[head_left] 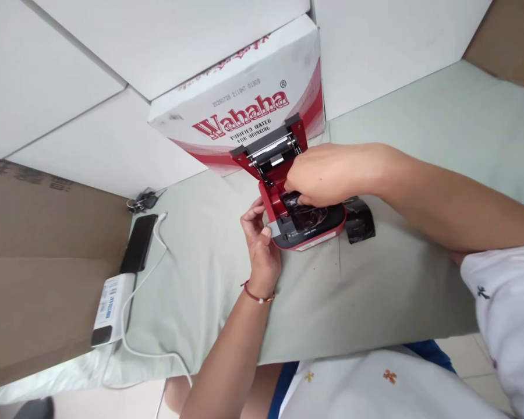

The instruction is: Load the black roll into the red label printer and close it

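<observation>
A small red and black machine, which looks like a label printer [317, 240], sits on the green cloth with its lid [268, 148] raised and a metal roller showing. My left hand [262, 244] grips its left side, thumb on a grey tab [273, 228] and fingers curled behind. Reaching into the open compartment from the right, my right hand [325, 174] has its fingers closed at the black shiny film [308, 218]; the fingertips are partly hidden. A piece of similar black film [360, 224] lies beside the machine on the right.
Behind the machine stands a white and red Wahaha water carton [248, 99] against white panels. To the left are keys [144, 199], a black phone-like object [138, 243], a white power strip or box [111, 302], a white cable [124, 314] and a brown cardboard box [48, 262].
</observation>
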`<state>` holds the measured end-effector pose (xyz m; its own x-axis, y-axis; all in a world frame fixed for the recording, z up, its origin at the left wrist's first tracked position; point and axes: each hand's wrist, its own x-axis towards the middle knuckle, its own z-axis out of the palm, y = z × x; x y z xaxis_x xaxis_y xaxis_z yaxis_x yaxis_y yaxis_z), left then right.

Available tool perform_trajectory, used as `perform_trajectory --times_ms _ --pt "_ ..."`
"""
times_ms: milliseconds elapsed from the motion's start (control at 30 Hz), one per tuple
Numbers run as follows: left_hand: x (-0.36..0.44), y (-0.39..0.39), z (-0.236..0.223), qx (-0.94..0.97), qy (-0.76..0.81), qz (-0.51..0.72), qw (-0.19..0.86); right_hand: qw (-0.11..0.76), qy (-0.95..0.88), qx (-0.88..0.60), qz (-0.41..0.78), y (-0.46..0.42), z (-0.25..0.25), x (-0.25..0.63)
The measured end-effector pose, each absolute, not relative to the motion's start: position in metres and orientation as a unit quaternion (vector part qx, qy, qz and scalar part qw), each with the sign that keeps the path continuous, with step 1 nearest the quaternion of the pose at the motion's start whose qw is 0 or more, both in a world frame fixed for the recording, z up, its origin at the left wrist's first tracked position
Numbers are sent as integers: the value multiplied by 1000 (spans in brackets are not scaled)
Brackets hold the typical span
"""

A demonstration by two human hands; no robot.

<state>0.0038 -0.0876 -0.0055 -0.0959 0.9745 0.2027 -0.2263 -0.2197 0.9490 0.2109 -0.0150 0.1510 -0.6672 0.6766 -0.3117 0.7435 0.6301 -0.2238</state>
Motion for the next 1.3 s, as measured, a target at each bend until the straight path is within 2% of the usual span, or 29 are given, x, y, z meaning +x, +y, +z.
perform_trajectory --times_ms 133,333,400,533,600,767,900,1067,1167,1300 --pt "2 -97 -7 585 394 620 344 134 917 349 -142 -23 169 223" --pt "-9 -107 -3 763 344 524 159 139 937 282 -151 -39 183 226" --pt "-9 -108 -3 778 338 513 131 84 940 293 -152 -41 190 224" --pt "-8 -109 -2 776 341 526 74 -119 899 413 -87 -34 198 220" --pt "-7 -110 -1 784 327 527 37 -141 881 450 -42 -26 192 220" --pt "-4 -111 -1 787 315 530 2 -74 881 466 -41 -16 176 223" --pt "-8 -112 -7 757 339 558 18 -40 883 468 -19 -26 188 226" --pt "-11 -113 -10 745 351 567 21 88 897 433 1 -41 199 224" --pt "-6 -113 -5 741 344 573 63 143 911 386 -2 -45 192 223" --pt "3 -110 1 701 331 613 151 123 914 383 -40 -44 182 223"
